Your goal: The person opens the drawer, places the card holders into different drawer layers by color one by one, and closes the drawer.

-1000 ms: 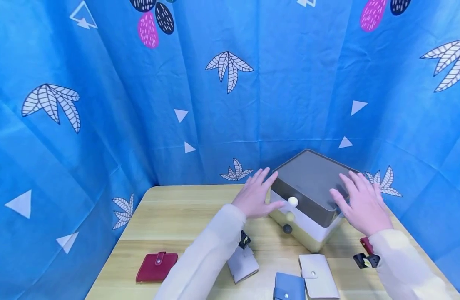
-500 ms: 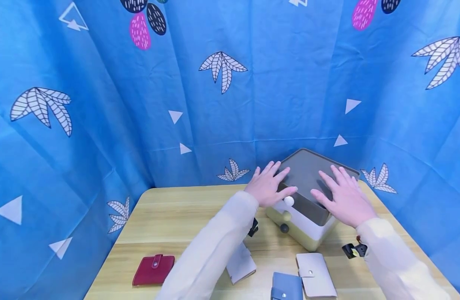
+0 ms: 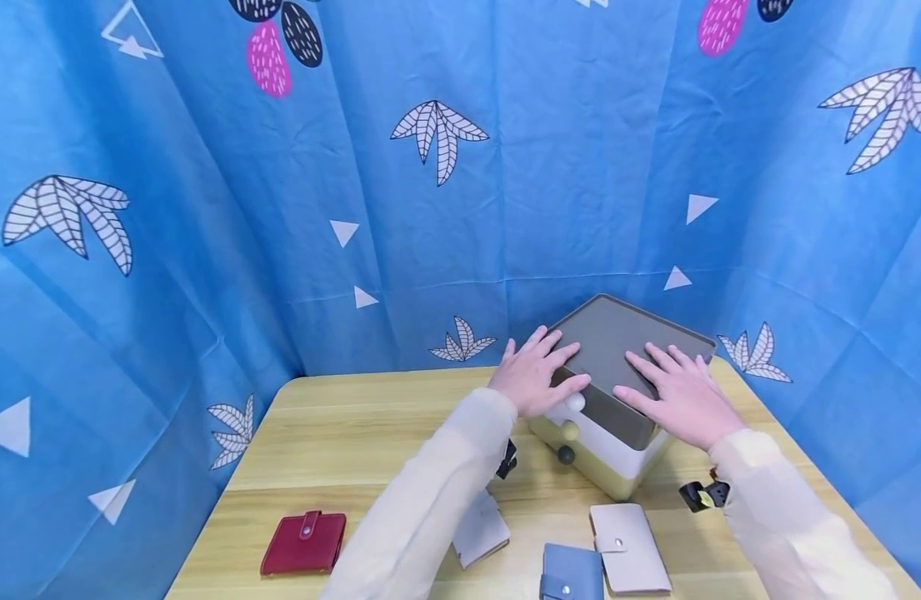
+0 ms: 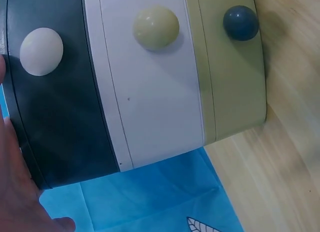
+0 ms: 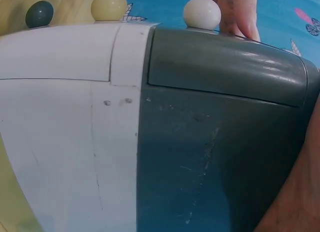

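Observation:
A small three-drawer box (image 3: 613,429) stands at an angle toward the table's back right, dark grey on top, white in the middle and olive green below. Its drawer fronts carry a white knob (image 4: 42,51), a cream knob (image 4: 156,27) and a dark knob (image 4: 241,22). My left hand (image 3: 531,375) is at the top's left edge, fingers spread, thumb by the white knob. Over the right part of the grey top lies my right hand (image 3: 681,396), its fingers extended and apart. Neither hand is curled round anything.
On the wooden table (image 3: 355,442) lie a red wallet (image 3: 306,546) at left, a light grey wallet (image 3: 481,533) partly behind the left sleeve, a blue wallet (image 3: 573,571) and a white wallet (image 3: 630,550) in front of the box. A blue patterned curtain (image 3: 565,167) surrounds the table.
Both hands have shifted over the box, the right one inward from beside its right edge and down to the top. The view has turned slightly; box and wallets keep their places.

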A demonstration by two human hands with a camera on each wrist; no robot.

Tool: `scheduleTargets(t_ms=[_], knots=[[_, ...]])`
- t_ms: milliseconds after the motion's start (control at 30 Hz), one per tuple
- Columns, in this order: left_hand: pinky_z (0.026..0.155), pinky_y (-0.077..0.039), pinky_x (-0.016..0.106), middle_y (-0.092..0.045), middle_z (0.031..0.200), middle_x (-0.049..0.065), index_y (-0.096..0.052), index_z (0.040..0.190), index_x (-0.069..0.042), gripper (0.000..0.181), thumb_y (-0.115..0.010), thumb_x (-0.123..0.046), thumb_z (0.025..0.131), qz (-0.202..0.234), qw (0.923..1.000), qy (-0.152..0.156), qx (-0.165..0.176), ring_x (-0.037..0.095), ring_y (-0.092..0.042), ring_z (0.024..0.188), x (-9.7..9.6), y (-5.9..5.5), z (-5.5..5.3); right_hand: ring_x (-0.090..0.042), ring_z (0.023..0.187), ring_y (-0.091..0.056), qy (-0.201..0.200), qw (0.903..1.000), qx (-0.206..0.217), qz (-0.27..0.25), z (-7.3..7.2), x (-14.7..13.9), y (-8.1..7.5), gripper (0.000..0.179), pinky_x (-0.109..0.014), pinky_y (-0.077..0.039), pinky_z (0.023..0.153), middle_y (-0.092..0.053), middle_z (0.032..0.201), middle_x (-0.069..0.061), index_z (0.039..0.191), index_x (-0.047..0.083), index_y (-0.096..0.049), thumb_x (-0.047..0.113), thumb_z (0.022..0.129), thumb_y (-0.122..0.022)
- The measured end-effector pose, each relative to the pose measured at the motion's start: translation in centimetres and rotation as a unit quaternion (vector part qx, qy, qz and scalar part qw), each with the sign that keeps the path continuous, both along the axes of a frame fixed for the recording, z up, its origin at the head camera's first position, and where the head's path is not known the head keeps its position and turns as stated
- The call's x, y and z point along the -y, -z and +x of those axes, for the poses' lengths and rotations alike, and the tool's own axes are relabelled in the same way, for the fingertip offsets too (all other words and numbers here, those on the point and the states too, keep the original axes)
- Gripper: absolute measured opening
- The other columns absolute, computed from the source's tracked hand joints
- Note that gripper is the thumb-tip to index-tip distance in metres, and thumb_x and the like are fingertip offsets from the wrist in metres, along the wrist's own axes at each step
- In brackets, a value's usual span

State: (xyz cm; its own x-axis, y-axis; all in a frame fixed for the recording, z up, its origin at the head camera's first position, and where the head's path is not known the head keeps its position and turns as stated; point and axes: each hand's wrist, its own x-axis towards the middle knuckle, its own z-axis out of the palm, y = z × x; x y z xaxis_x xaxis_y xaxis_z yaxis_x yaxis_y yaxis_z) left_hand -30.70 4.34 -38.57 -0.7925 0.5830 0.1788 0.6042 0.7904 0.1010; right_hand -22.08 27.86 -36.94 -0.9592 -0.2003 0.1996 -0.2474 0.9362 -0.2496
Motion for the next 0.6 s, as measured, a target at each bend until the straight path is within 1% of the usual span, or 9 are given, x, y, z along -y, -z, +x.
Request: scheduleTargets(t_ms=[167,333,467,600], knots=[[0.112,-0.015,0.06,-0.021,0.158,-0.009,-0.029,0.149,-0.043,0.069,-0.019,-0.077,0.089,0.006,1.0,-0.007,0.002,0.016,-0.005,0.147,-0.2,0.1,0.1,-0.052,0.137,-0.017,-0.002,1.0,0.002,0.007,0.1,-0.1,-0.2,0.08,-0.072,-0.008,0.104,-0.029,0.151,-0.026,0.148,0.009,-0.04,0.066,0.091,-0.044],[0.112,-0.015,0.061,-0.022,0.158,-0.008,-0.03,0.149,-0.042,0.07,-0.017,-0.077,0.09,0.013,0.9999,-0.007,-0.001,0.016,-0.006,0.147,0.2,-0.1,0.7,-0.052,0.137,-0.017,-0.01,0.9999,0.008,0.01,-0.1,-0.1,-0.3,0.08,-0.072,-0.008,0.105,-0.028,0.152,-0.026,0.148,0.01,-0.039,0.066,0.091,-0.044],[0.111,-0.015,0.061,-0.023,0.158,-0.007,-0.03,0.15,-0.041,0.069,-0.018,-0.075,0.091,0.014,0.9998,-0.013,-0.005,0.016,-0.007,0.147,0.7,0.0,1.1,-0.052,0.138,-0.017,-0.021,0.9997,0.012,0.009,-0.4,-0.1,-0.3,0.079,-0.071,-0.008,0.105,-0.027,0.152,-0.025,0.148,0.011,-0.039,0.066,0.091,-0.044],[0.111,-0.015,0.062,-0.024,0.158,-0.006,-0.03,0.15,-0.041,0.068,-0.017,-0.073,0.092,0.008,0.9996,-0.022,-0.015,0.017,-0.009,0.147,0.8,0.1,1.3,-0.052,0.138,-0.016,-0.028,0.9994,0.017,0.006,-1.0,-0.1,-0.2,0.08,-0.071,-0.007,0.105,-0.027,0.153,-0.024,0.149,0.012,-0.039,0.067,0.091,-0.044]])
